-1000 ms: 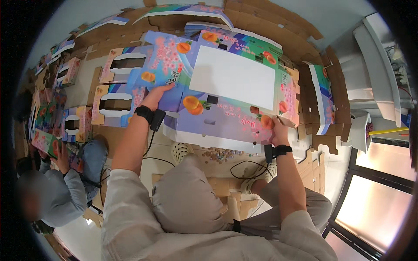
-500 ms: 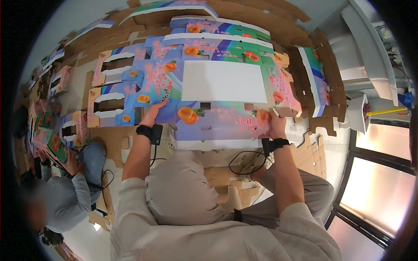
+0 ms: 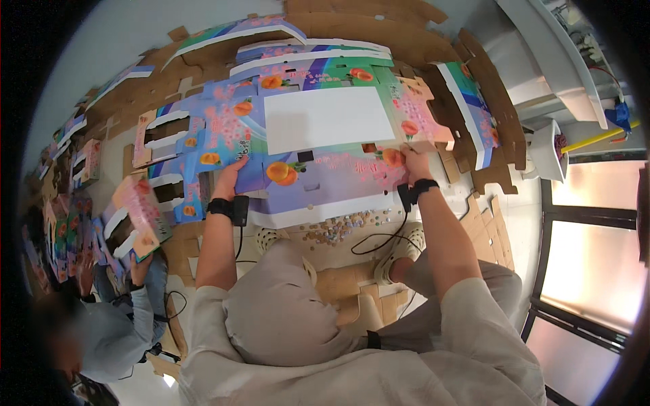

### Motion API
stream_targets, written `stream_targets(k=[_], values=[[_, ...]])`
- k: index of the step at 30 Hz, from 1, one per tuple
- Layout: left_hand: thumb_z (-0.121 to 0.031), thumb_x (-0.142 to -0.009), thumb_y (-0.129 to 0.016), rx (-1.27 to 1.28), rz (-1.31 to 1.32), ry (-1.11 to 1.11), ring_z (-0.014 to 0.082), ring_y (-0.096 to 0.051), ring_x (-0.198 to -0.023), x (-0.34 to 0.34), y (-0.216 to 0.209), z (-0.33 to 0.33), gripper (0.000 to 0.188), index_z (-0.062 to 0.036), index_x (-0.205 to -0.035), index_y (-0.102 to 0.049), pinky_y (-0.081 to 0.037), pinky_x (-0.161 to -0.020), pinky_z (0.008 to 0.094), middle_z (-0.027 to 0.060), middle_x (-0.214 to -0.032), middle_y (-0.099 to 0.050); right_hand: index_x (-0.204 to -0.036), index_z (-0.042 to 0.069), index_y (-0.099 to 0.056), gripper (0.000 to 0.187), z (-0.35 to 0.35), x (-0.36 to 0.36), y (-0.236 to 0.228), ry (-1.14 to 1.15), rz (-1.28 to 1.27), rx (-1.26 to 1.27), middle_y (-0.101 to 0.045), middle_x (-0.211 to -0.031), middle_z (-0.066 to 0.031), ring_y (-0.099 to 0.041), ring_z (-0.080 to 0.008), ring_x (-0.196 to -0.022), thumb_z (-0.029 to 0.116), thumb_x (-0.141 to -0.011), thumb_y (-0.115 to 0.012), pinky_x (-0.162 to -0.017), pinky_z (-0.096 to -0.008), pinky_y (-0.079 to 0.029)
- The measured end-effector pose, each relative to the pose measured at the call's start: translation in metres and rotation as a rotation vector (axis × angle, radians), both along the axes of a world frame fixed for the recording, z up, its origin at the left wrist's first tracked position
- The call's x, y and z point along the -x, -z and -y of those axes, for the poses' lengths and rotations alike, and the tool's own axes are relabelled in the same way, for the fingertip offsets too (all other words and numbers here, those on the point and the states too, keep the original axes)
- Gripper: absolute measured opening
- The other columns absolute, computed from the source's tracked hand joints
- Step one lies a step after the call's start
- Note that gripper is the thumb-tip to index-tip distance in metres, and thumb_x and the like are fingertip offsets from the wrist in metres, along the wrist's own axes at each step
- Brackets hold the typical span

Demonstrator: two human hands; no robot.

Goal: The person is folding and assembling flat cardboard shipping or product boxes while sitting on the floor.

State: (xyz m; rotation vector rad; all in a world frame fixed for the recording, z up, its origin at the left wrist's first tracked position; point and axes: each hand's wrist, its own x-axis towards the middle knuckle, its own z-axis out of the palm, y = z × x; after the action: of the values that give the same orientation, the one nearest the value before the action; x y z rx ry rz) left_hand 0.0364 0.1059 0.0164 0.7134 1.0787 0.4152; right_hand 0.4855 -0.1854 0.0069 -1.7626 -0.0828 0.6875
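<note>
A large flat box blank (image 3: 325, 186), printed in blue, purple and green with peaches and pink blossoms, is spread out in front of me. A plain white rectangle fills its middle, and small slots are cut through it. My left hand (image 3: 229, 181) grips it on the left, thumb on top and fingers hidden beneath. On the right, my right hand (image 3: 417, 166) holds the blank's edge near a printed peach, its fingers partly hidden. The near white edge tilts slightly, lower on the left.
More printed blanks (image 3: 298, 51) lie beyond mine. Brown cardboard (image 3: 501, 159) stands at the right. Small punched-out scraps (image 3: 338, 229) litter the floor below. At the left, a co-worker (image 3: 115, 325) handles a printed box (image 3: 139, 210). A black cable (image 3: 379, 240) loops near my right wrist.
The blank and both my hands have shifted slightly left in view, and its near edge has tilted. Floor scraps and my shoes now show. The co-worker's box has risen and turned.
</note>
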Motion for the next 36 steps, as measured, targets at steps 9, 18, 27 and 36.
stream_targets(k=[9, 18, 27, 36], values=[[-0.041, -0.102, -0.071, -0.08, -0.112, 0.135, 0.0218, -0.077, -0.091, -0.009, -0.058, -0.055, 0.044, -0.0033, -0.125, -0.069, -0.063, -0.078, 0.0358, 0.008, -0.109, -0.077, -0.124, 0.001, -0.066, 0.027, -0.001, 0.021, 0.033, 0.043, -0.391, -0.133, -0.07, -0.112, -0.0061, -0.067, -0.0188, -0.097, 0.01, -0.1, -0.071, -0.084, -0.0356, -0.056], [-0.056, -0.099, -0.069, -0.144, -0.358, 0.139, 0.0301, -0.072, -0.113, -0.006, 0.056, -0.108, 0.073, 0.0025, -0.141, -0.062, -0.058, -0.095, 0.0416, 0.0137, -0.13, -0.073, -0.125, -0.007, -0.065, 0.047, -0.042, 0.009, -0.001, -0.163, 0.173, 0.185, -0.074, -0.112, -0.0186, -0.071, -0.0257, -0.101, 0.034, -0.102, -0.07, -0.087, -0.039, -0.055], [-0.069, -0.099, -0.056, -0.991, -0.995, 0.325, 0.0505, -0.068, -0.114, 0.007, 0.054, -0.054, 0.08, 0.007, -0.119, -0.069, -0.052, -0.1, 0.0558, 0.034, -0.113, -0.073, -0.149, -0.003, -0.049, 0.084, -0.056, -0.001, 0.003, -0.833, 0.77, 0.586, -0.076, -0.106, -0.0271, -0.075, -0.0416, -0.104, 0.059, -0.096, -0.068, -0.089, -0.0473, -0.057], [-0.065, -0.055, -0.096, -1.307, -1.291, 0.779, 0.0365, -0.045, -0.148, 0.034, 0.024, 0.045, 0.132, 0.0054, -0.153, -0.042, -0.021, -0.129, 0.0551, 0.0226, -0.154, -0.053, -0.152, 0.001, -0.046, 0.096, -0.023, 0.025, 0.01, -0.868, 1.072, 0.499, -0.068, -0.124, -0.0195, -0.061, -0.0396, -0.119, 0.05, -0.081, -0.087, -0.104, -0.0518, -0.048]])
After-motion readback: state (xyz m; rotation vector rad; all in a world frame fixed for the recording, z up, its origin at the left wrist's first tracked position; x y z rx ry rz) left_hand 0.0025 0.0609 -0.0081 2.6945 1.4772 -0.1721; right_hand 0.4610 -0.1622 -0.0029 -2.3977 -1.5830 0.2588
